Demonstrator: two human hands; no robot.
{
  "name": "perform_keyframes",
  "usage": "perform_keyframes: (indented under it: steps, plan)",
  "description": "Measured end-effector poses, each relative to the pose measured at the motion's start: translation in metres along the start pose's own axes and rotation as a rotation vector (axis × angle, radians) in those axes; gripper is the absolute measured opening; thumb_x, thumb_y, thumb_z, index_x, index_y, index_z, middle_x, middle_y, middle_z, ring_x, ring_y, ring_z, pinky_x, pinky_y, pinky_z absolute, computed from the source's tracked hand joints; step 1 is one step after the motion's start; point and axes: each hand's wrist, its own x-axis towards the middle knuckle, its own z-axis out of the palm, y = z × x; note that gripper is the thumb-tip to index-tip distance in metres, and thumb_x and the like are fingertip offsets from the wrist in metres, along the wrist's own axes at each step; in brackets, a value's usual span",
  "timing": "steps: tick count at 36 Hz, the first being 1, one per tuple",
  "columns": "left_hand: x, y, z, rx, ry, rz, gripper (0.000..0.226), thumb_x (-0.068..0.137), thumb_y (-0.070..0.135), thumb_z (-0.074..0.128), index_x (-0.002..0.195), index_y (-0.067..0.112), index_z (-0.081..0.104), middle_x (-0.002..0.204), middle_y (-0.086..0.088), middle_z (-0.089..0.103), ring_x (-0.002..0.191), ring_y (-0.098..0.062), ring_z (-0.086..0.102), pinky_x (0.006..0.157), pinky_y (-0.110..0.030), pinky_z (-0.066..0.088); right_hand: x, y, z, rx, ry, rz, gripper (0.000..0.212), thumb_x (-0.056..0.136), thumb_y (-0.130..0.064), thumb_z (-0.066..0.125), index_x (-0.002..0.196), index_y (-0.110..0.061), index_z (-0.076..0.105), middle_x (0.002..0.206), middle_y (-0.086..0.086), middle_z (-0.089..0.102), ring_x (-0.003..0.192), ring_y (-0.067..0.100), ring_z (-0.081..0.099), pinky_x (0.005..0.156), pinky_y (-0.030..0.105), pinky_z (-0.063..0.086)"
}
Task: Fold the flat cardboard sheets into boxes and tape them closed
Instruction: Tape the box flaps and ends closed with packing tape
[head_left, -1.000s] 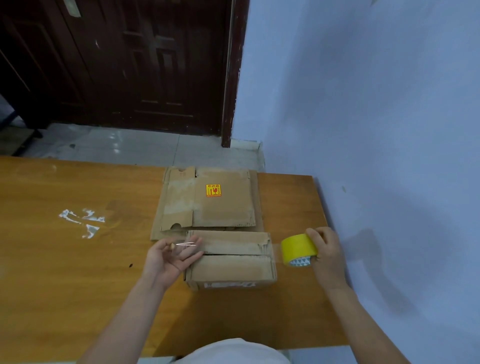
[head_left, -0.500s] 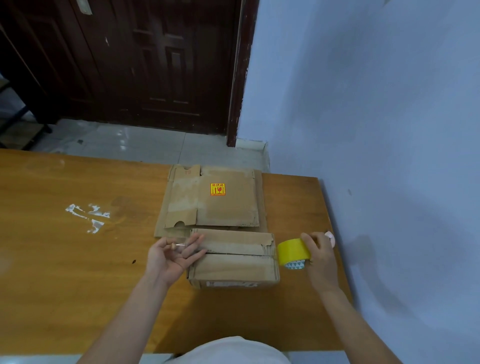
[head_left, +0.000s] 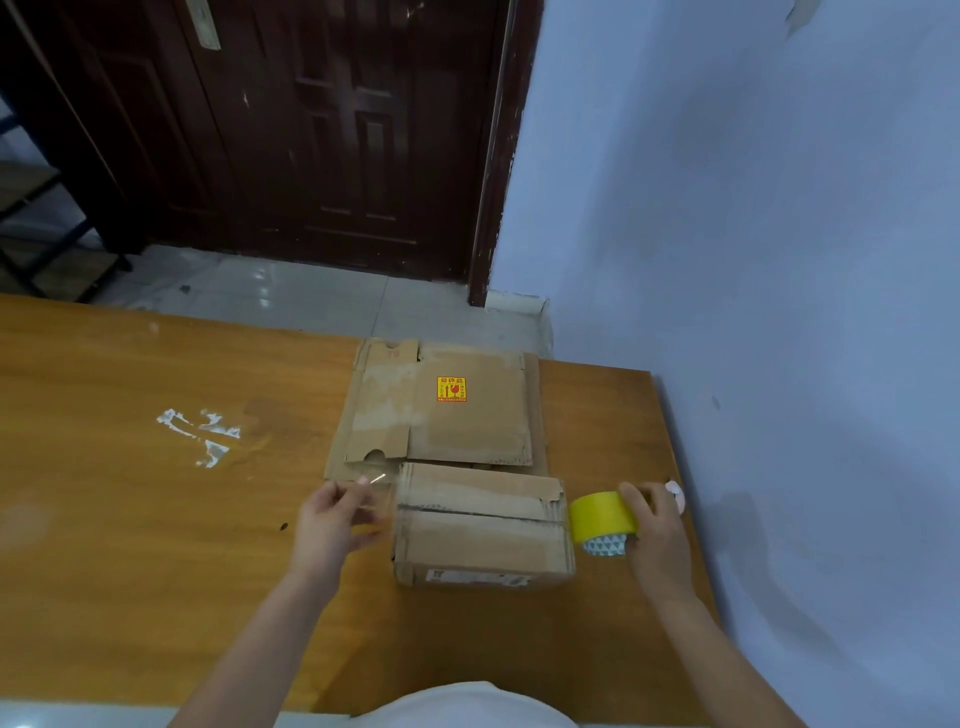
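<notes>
The head view holds one folded cardboard box (head_left: 483, 525), low and a little right of centre in the frame, sitting on a wooden table (head_left: 130, 545). Its two top flaps meet along a seam that runs left to right. Just above it in the frame lies one stack of flat cardboard sheets (head_left: 441, 410); how many sheets it holds cannot be told. The top sheet carries one small yellow-and-red sticker (head_left: 451, 389).

Two bare hands are in view. The left hand (head_left: 332, 530) hovers just beside the box's left end, fingers loosely curled and blurred, with a thin clear strip of tape (head_left: 375, 479) at its fingertips; whether it actually pinches the strip cannot be told. The right hand (head_left: 655, 535) grips one yellow tape roll (head_left: 602, 522), fingers curled over it, touching or nearly touching the box's right end.

One patch of white residue (head_left: 200, 434) marks the table at centre left. One dark wooden door (head_left: 322, 130) fills the upper left, and a pale blue wall (head_left: 753, 234) fills the right.
</notes>
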Motion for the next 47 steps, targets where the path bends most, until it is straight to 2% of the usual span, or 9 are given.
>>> perform_keyframes:
  steps: [2, 13, 20, 23, 28, 33, 39, 42, 47]
  plan:
    - [0.000, -0.005, 0.000, 0.074, 0.032, 0.019, 0.018, 0.096, 0.015, 0.052, 0.081, 0.004, 0.052, 0.075, -0.009, 0.056, 0.058, -0.019, 0.054, 0.051, -0.030, 0.053, -0.003, 0.005, 0.005, -0.007, 0.002, -0.022, 0.073, 0.043, 0.032, 0.066, 0.110, 0.003, 0.063, 0.104, 0.022, 0.059, 0.087, 0.039, 0.060, 0.061, 0.036, 0.051]
    - [0.009, -0.027, 0.000, 0.120, 0.161, 0.006, 0.020, 0.094, 0.012, 0.055, 0.078, 0.002, 0.053, 0.070, -0.012, 0.056, 0.054, -0.022, 0.048, 0.056, -0.035, 0.050, -0.001, -0.001, 0.003, -0.041, 0.019, -0.045, 0.074, 0.040, 0.033, 0.062, 0.107, 0.005, 0.064, 0.098, 0.020, 0.060, 0.081, 0.036, 0.061, 0.056, 0.034, 0.049]
    - [0.019, -0.046, 0.000, 0.134, 0.076, -0.163, 0.022, 0.095, 0.019, 0.054, 0.078, 0.005, 0.055, 0.080, -0.012, 0.059, 0.067, -0.024, 0.054, 0.075, -0.044, 0.052, -0.003, -0.004, 0.008, -0.057, 0.029, -0.038, 0.074, 0.041, 0.034, 0.060, 0.108, 0.004, 0.064, 0.100, 0.020, 0.060, 0.082, 0.037, 0.061, 0.057, 0.036, 0.051]
    - [0.020, -0.050, 0.005, 0.159, 0.067, -0.180, 0.024, 0.096, 0.022, 0.053, 0.079, 0.006, 0.058, 0.085, -0.014, 0.066, 0.079, -0.030, 0.062, 0.076, -0.044, 0.053, -0.005, -0.006, 0.010, -0.056, 0.027, -0.019, 0.071, 0.043, 0.034, 0.060, 0.108, 0.004, 0.064, 0.099, 0.020, 0.059, 0.082, 0.037, 0.060, 0.055, 0.034, 0.049]
    - [0.024, -0.051, 0.009, 0.226, 0.017, -0.217, 0.025, 0.095, 0.026, 0.054, 0.078, 0.008, 0.056, 0.084, -0.016, 0.065, 0.078, -0.030, 0.060, 0.077, -0.047, 0.051, -0.010, -0.014, 0.011, 0.014, 0.059, 0.038, 0.067, 0.049, 0.034, 0.055, 0.109, 0.005, 0.063, 0.100, 0.022, 0.057, 0.098, 0.030, 0.048, 0.061, 0.034, 0.046]
    - [0.028, -0.045, 0.007, 0.128, -0.077, -0.336, 0.016, 0.095, 0.025, 0.054, 0.098, 0.010, 0.050, 0.081, -0.007, 0.060, 0.070, -0.020, 0.053, 0.059, -0.032, 0.040, -0.019, -0.027, 0.017, 0.122, 0.074, 0.177, 0.061, 0.062, 0.027, 0.050, 0.115, -0.001, 0.061, 0.106, 0.015, 0.053, 0.093, 0.023, 0.047, 0.069, 0.031, 0.041]
    - [0.036, -0.045, 0.004, 0.154, -0.099, -0.355, 0.012, 0.100, 0.024, 0.042, 0.100, 0.013, 0.046, 0.097, -0.007, 0.056, 0.090, -0.023, 0.050, 0.082, -0.034, 0.036, -0.039, -0.046, 0.021, 0.188, 0.118, 0.218, 0.057, 0.064, 0.025, 0.053, 0.113, -0.003, 0.062, 0.099, 0.005, 0.047, 0.089, 0.022, 0.048, 0.067, 0.035, 0.047]
    - [0.045, -0.042, -0.009, 0.180, -0.073, -0.406, 0.020, 0.100, 0.018, 0.041, 0.114, 0.006, 0.046, 0.094, -0.011, 0.056, 0.094, -0.026, 0.049, 0.078, -0.035, 0.037, -0.047, -0.058, 0.025, 0.219, 0.108, 0.221, 0.054, 0.068, 0.022, 0.056, 0.114, -0.005, 0.061, 0.100, 0.001, 0.044, 0.091, 0.022, 0.048, 0.067, 0.029, 0.042]
    - [0.059, -0.026, -0.051, 0.230, 0.021, -0.423, 0.031, 0.100, 0.015, 0.038, 0.125, 0.001, 0.050, 0.088, -0.012, 0.056, 0.076, -0.026, 0.050, 0.065, -0.034, 0.041, -0.051, -0.084, 0.037, 0.287, 0.008, 0.172, 0.058, 0.069, 0.021, 0.050, 0.116, -0.012, 0.057, 0.104, 0.001, 0.043, 0.096, 0.017, 0.046, 0.067, 0.016, 0.039]
